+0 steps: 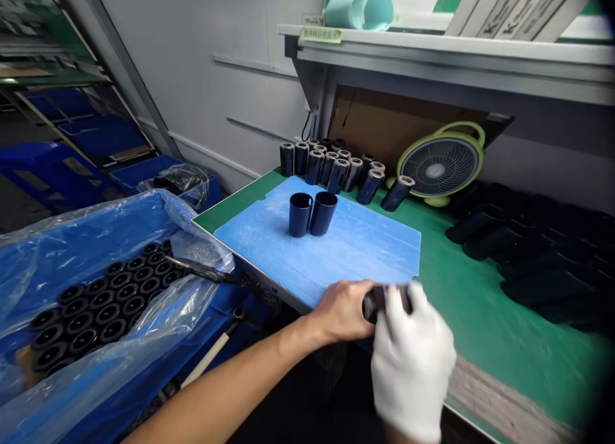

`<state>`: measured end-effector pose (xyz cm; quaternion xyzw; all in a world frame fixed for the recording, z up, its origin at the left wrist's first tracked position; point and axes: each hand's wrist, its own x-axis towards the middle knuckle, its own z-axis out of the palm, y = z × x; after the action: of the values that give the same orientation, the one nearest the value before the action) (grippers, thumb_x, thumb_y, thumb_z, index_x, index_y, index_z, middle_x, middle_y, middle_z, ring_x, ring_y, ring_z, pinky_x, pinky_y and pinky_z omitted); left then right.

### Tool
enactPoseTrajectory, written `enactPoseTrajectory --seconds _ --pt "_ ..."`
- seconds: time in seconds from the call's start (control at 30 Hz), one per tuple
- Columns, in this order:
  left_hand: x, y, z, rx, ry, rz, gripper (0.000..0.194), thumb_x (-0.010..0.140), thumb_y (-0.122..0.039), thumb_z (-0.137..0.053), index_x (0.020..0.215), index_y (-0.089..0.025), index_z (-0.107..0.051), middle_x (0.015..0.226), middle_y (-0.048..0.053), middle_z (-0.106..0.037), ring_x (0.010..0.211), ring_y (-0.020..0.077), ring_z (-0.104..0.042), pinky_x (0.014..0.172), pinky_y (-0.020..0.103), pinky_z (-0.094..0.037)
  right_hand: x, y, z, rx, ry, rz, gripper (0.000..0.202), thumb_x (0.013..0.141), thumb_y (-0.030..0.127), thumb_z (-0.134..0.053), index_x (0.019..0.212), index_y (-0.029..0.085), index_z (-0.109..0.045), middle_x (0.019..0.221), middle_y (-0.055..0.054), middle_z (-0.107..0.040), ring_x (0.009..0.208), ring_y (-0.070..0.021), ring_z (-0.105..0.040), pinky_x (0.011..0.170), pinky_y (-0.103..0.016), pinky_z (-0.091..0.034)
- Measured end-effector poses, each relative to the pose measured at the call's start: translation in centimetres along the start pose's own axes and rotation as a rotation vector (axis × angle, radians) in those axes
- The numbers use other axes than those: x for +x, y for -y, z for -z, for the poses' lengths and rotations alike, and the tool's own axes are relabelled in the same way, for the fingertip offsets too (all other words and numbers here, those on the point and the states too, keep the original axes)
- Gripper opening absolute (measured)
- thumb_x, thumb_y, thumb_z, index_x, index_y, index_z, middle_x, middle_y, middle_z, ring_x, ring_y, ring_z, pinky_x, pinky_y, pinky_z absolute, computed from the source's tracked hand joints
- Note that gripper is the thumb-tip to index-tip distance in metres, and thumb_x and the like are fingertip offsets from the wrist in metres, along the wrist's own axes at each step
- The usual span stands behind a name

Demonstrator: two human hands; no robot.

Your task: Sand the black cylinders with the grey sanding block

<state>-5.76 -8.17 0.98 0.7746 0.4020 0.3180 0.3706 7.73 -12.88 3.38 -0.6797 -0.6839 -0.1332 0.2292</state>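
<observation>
We see a pale wall point(192, 79) with thin rails point(254, 66) at eleven o'clock, a grey shelf point(432, 59) at one o'clock above a brown board point(369, 120), and a green table point(480, 309) reaching four o'clock; towards ten o'clock, the dim floor point(22, 131) holds a blue stool point(43, 159) near a green-topped bench point(48, 80)

Table point(432, 239): green top; blue mat point(379, 248), silver-rimmed tumblers point(339, 175) along its far edge, fan point(436, 170) at back, dark cylinders point(552, 252) at right.
Mat: two navy cups point(300, 216), upright, side by side.
Shelf point(432, 50): teal container point(348, 9) on its side, white boxes point(521, 15).
</observation>
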Motion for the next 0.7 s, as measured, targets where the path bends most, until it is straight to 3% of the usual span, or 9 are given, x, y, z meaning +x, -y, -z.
enactPoseTrajectory --seconds 0.17,0.3,0.4,0.5,0.57,0.63,0.7 --pt "-0.1 -0.6 0.7 -0.062 -0.06 0.094 0.053 0.065 -0.031 -0.082 0.114 -0.022 -0.066 0.096 0.003 -0.076 0.084 0.0234 -0.072 0.072 0.029 -0.056 3.1 -4.6 0.0 0.333 -0.162 -0.081 0.036 0.098 0.037 -0.044 0.12 0.021 -0.067 0.128 -0.011 -0.062 0.095 -0.0202 -0.063 0.081 -0.033 -0.047" --pt "-0.1 -0.1 0.4 -0.141 -0.11 0.09 0.052 0.066 -0.03 -0.084 0.115 -0.021 -0.068 0.099 0.002 -0.076 0.087 0.021 -0.072 0.079 0.028 -0.057 -0.2 -6.1 -0.2 0.422 -0.183 -0.205 0.04 0.096 0.044 -0.048 0.123 0.021 -0.067 0.137 -0.013 -0.059 0.109 -0.0255 -0.063 0.092 -0.04 -0.049" --pt "0.0 0.4 -0.2 -0.188 -0.128 0.079 0.055 0.064 -0.029 -0.085 0.116 -0.02 -0.069 0.103 0.004 -0.077 0.089 0.0213 -0.073 0.082 0.027 -0.057 -2.6 -4.0 -0.2 0.36 -0.092 -0.194 0.038 0.092 0.05 -0.054 0.118 0.026 -0.067 0.123 -0.01 -0.066 0.085 -0.0232 -0.066 0.071 -0.037 -0.051" --pt "0.0 0.5 -0.7 -0.182 -0.135 0.046 0.043 0.071 -0.026 -0.078 0.113 -0.02 -0.07 0.101 0.004 -0.078 0.088 0.0219 -0.075 0.079 0.027 -0.057 -2.4 -0.4 0.3 0.191 -0.082 -0.222 0.034 0.089 0.054 -0.06 0.11 0.028 -0.066 0.097 -0.007 -0.07 0.062 -0.019 -0.058 0.051 -0.031 -0.039" --pt "-0.1 0.4 -0.7 -0.157 -0.161 0.049 0.031 0.079 -0.024 -0.07 0.11 -0.02 -0.07 0.099 0.005 -0.079 0.088 0.0226 -0.075 0.077 0.027 -0.057 -1.4 1.3 0.8 0.042 -0.069 -0.11 0.025 0.094 0.043 -0.051 0.108 0.028 -0.065 0.101 -0.009 -0.069 0.071 -0.0219 -0.059 0.052 -0.032 -0.033" --pt "-0.3 0.4 -0.6 -0.135 -0.179 0.069 0.027 0.082 -0.023 -0.066 0.108 -0.02 -0.07 0.099 0.007 -0.079 0.088 0.0239 -0.076 0.076 0.028 -0.058 -0.6 2.2 1.3 -0.073 -0.031 0.066 0.029 0.095 0.028 -0.041 0.11 0.028 -0.066 0.119 -0.012 -0.064 0.087 -0.0258 -0.059 0.057 -0.034 -0.032" --pt "-0.4 0.4 -0.6 -0.123 -0.167 0.073 0.028 0.08 -0.024 -0.069 0.108 -0.02 -0.07 0.101 0.007 -0.079 0.089 0.0253 -0.076 0.076 0.028 -0.058 -0.4 2.3 1.7 -0.123 -0.042 0.159 0.032 0.092 0.026 -0.041 0.11 0.029 -0.066 0.123 -0.011 -0.061 0.086 -0.0252 -0.057 0.056 -0.034 -0.03"
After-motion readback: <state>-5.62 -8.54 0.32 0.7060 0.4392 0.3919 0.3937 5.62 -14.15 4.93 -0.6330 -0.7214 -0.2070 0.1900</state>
